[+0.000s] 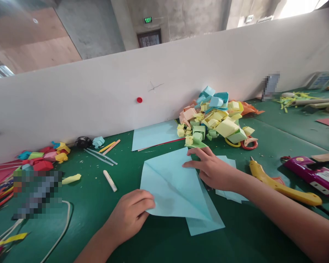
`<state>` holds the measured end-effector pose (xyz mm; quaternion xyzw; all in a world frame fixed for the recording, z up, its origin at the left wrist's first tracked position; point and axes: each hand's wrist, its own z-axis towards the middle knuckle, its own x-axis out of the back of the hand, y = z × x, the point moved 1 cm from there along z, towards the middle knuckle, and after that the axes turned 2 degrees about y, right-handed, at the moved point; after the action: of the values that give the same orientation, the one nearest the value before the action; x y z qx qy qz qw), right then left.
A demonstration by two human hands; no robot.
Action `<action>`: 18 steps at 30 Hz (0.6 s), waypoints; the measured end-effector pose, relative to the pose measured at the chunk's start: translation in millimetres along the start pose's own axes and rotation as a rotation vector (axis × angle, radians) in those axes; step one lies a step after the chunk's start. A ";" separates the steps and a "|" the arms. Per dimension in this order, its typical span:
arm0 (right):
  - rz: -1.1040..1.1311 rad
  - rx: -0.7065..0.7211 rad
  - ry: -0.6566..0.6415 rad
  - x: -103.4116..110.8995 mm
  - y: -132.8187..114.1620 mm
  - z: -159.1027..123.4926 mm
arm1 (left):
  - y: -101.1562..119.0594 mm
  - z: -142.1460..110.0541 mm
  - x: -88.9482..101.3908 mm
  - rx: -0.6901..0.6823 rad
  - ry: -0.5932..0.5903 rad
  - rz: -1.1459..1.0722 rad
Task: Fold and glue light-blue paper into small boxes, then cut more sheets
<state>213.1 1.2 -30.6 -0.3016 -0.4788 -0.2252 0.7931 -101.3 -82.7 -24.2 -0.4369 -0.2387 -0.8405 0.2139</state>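
A light blue sheet of paper [167,182] with a diagonal crease lies in front of me, its near part raised. My left hand [137,210] is closed on the sheet's lower left corner, thumb and fingers pinching the edge. My right hand [208,166] lies over the upper right edge with its fingers apart, fingertips touching the paper. Part of the sheet shows beneath at the lower right as a pale blue flap [205,226]; whether it is a fold or another sheet I cannot tell. More light blue paper [230,197] lies under my right forearm.
Folded paper pieces [216,120] are heaped by the white partition [98,98], near red-handled scissors [249,143]. A yellow glue gun [282,186] and a purple device [312,173] lie right. A white stick [110,180], clear glue sticks [101,156] and a cable [67,223] lie left.
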 end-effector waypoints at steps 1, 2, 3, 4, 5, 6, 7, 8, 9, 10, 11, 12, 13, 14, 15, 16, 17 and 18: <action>-0.029 0.025 -0.010 1.1 -0.9 -1.1 | -2.5 0.1 2.4 0.000 0.014 0.014; -0.053 0.047 -0.016 1.9 -1.9 -1.8 | -5.0 -0.1 4.9 0.006 0.027 0.026; -0.073 0.065 -0.021 2.4 -2.8 -2.1 | -7.4 -0.7 7.5 0.022 0.037 0.035; -0.086 0.082 -0.025 2.5 -3.4 -1.9 | -10.0 -1.7 9.8 0.045 0.043 0.040; -0.091 0.098 -0.030 2.3 -3.8 -1.4 | -12.7 -3.1 11.7 0.078 0.042 0.044; -0.086 0.117 -0.037 1.7 -3.7 -0.7 | -15.5 -4.8 13.1 0.116 0.034 0.050; -0.076 0.138 -0.046 0.9 -3.4 0.1 | -18.5 -6.7 13.9 0.153 0.018 0.057; -0.060 0.161 -0.053 0.0 -2.8 0.9 | -21.4 -8.7 14.1 0.185 0.000 0.070; -0.038 0.182 -0.061 -0.9 -2.2 1.7 | -24.2 -10.5 14.0 0.208 -0.016 0.087; -0.009 0.198 -0.070 -1.6 -1.6 2.4 | -26.8 -12.0 13.6 0.219 -0.026 0.112; 0.027 0.207 -0.079 -2.1 -1.1 3.1 | -29.0 -13.2 13.0 0.219 -0.027 0.145; 0.066 0.207 -0.087 -2.3 -0.8 3.7 | -30.7 -14.0 12.5 0.208 -0.022 0.187; 0.108 0.198 -0.093 -2.2 -0.6 4.2 | -31.9 -14.4 12.1 0.196 -0.016 0.231; 0.150 0.180 -0.097 -1.7 -0.6 4.8 | -32.5 -14.4 11.8 0.185 -0.008 0.273; 0.190 0.154 -0.100 -1.0 -0.7 5.3 | -32.4 -14.1 11.7 0.177 0.000 0.303; 0.228 0.120 -0.102 -0.2 -1.0 5.7 | -31.9 -13.6 11.7 0.178 0.003 0.318; 0.259 0.078 -0.104 0.6 -1.5 6.2 | -30.9 -13.0 11.9 0.194 -0.002 0.317; 0.285 0.025 -0.104 1.3 -2.2 6.5 | -29.6 -12.3 12.2 0.227 -0.017 0.305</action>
<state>208.2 4.1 -26.6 -0.3678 -0.4744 -0.0885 0.7949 -132.3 -68.3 -26.6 -0.4482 -0.2648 -0.7622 0.3848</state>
